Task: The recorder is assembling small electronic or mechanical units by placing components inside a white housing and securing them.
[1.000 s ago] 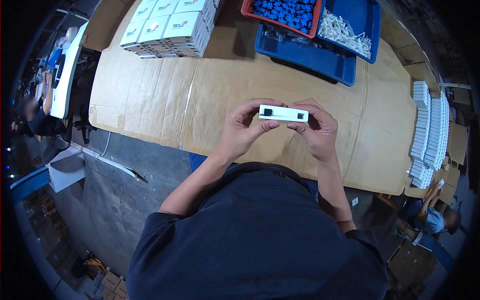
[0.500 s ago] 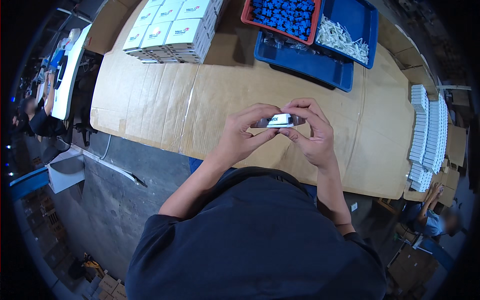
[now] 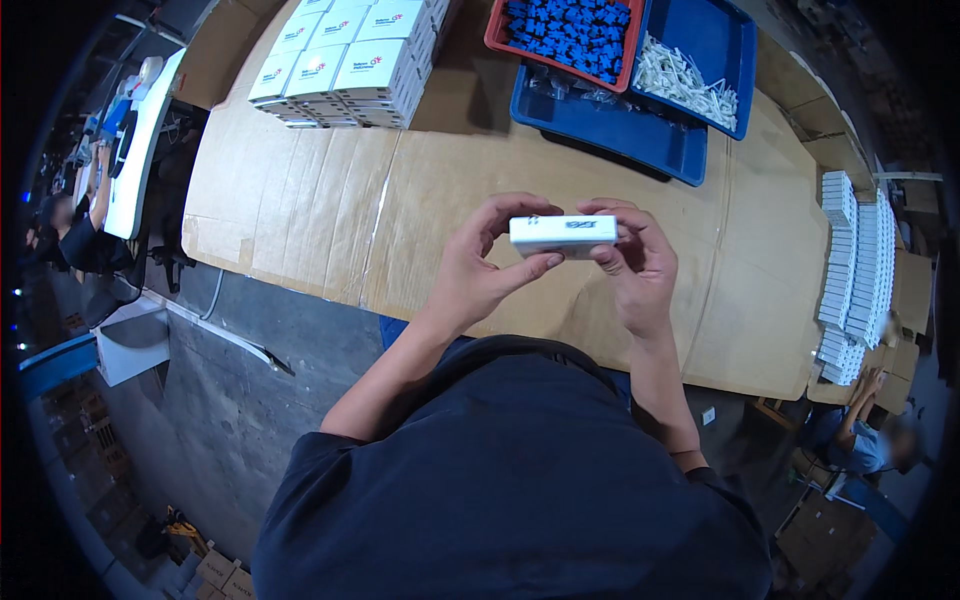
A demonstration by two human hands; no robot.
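A small white box [image 3: 562,236] with dark print on its side is held up above the cardboard-covered table. My left hand [image 3: 480,255] grips its left end, thumb at the lower edge and fingers behind. At the other end, my right hand [image 3: 645,262] is closed on the same box, thumb below and fingers curled over the back. The far side of the box is hidden.
White boxes [image 3: 340,65] are stacked at the back left of the cardboard surface [image 3: 300,200]. A red tray [image 3: 492,40] of blue pieces rests above a blue tray [image 3: 620,130]; another blue tray [image 3: 745,60] holds white pieces. White stacks [image 3: 855,270] line the right. People sit at both sides.
The box has turned in my hands, so a longer white side now shows. My hands have moved slightly apart to its two ends.
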